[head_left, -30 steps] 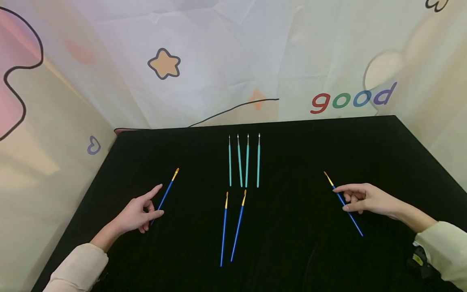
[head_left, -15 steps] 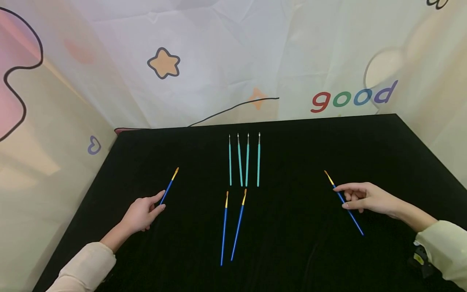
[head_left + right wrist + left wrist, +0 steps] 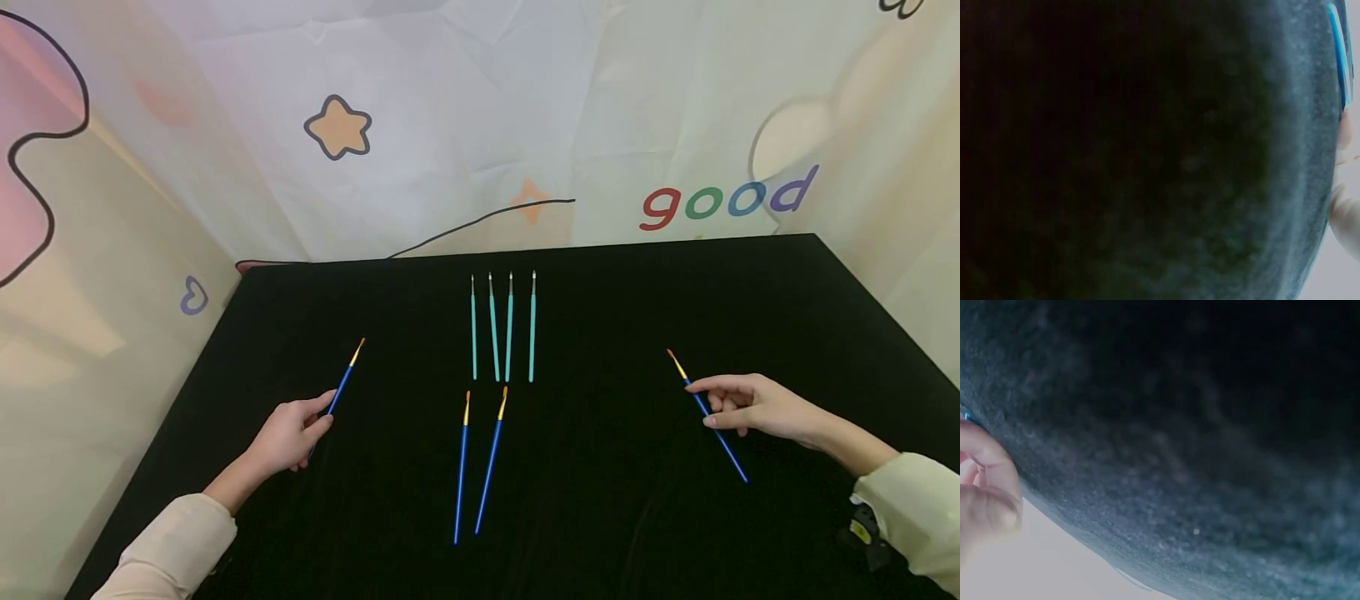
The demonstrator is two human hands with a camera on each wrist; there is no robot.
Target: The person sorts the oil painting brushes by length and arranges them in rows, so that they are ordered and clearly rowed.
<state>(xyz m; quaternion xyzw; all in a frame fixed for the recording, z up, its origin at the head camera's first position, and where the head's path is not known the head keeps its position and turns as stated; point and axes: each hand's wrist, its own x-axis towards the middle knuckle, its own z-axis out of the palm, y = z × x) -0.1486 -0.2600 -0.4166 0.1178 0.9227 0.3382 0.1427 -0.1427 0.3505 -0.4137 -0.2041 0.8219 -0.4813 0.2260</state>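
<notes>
At the left of the head view, my left hand [image 3: 288, 435] pinches a blue paintbrush [image 3: 343, 387] between thumb and fingers, its golden-brown bristle end angled up and right. On the other side my right hand [image 3: 753, 408] holds a second blue paintbrush [image 3: 726, 450] by thumb and index finger, its bristles pointing up and left. Between the hands lie two more blue paintbrushes [image 3: 461, 475], side by side. In the left wrist view only curled fingers [image 3: 991, 462] and a speck of blue show at the edge. A blue handle [image 3: 1340, 56] appears at the right wrist view's edge.
Several turquoise paintbrushes [image 3: 532, 333] lie in a row behind the blue pair, tips toward the back. Everything lies on a black cloth-covered table [image 3: 600, 500]. A printed curtain [image 3: 450, 125] stands along the back and sides.
My left thumb and index finger have closed on the left blue paintbrush, and it has shifted slightly. The right hand and the lying brushes stay as they were.
</notes>
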